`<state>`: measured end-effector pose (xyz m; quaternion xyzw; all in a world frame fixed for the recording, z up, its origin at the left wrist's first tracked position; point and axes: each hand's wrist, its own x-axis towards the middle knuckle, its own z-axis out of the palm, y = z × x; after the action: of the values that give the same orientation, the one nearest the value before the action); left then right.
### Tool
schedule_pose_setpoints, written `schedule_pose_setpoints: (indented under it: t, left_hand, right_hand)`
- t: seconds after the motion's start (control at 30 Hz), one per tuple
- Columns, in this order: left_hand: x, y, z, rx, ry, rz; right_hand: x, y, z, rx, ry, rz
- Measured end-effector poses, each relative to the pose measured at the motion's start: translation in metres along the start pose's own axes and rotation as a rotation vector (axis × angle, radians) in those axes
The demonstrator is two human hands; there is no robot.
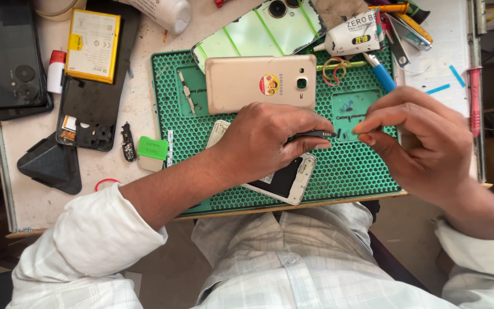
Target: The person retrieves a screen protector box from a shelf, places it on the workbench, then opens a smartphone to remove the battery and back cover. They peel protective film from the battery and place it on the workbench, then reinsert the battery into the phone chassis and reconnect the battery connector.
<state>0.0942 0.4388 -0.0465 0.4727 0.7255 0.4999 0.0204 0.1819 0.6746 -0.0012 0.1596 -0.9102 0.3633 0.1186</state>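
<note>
Nearest to us, at the desk's near edge, our left hand [264, 137] rests over an opened white phone [284, 180] lying face down on the green honeycomb mat [350, 166]. Its fingers are closed on a thin dark strip-like part [314, 135], pinched by one end and held level just above the mat. Our right hand [424, 143] sits just beside it, its fingers [373, 123] drawn together at the strip's free end; we cannot tell whether they grip anything or only meet the tip.

We judge the main risk to be the strip itself: it looks slim and light, so a pull from both ends, or a twist between the two hands, could bend or snap it. A loose pinch could drop it into the mat's holes or off the near edge. The strip is dark, narrow and flat, with a paler, ridged end towards our right hand.

Beyond the hands lies a gold phone back cover [261, 83] on the mat, with coloured rubber bands [333, 70] beside it. Farther off, near the far edge, sit a pale green phone [261, 28] and a white glue tube [353, 37]. Towards the far left corner we see a yellow battery [92, 46] and a black phone [7, 54].
</note>
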Motion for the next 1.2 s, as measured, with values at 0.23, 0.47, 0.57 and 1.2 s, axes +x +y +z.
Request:
schedule_pose_setpoints:
  t: [0.23, 0.47, 0.57, 1.2]
  left_hand:
    - [-0.004, -0.001, -0.001, 0.056, -0.008, 0.001]
    - [-0.003, -0.001, 0.001, 0.088, 0.032, 0.008]
    - [-0.003, 0.0, 0.0, 0.085, 0.031, 0.014]
    - [-0.006, -0.001, 0.004, 0.133, 0.06, -0.011]
  right_hand:
    - [-0.007, -0.001, 0.023, 0.447, 0.071, 0.165]
    - [-0.016, -0.005, 0.034, 0.132, 0.176, 0.084]
    - [-0.017, -0.005, 0.035, 0.119, 0.195, 0.078]
    - [0.003, -0.014, 0.034, 0.04, 0.176, -0.068]
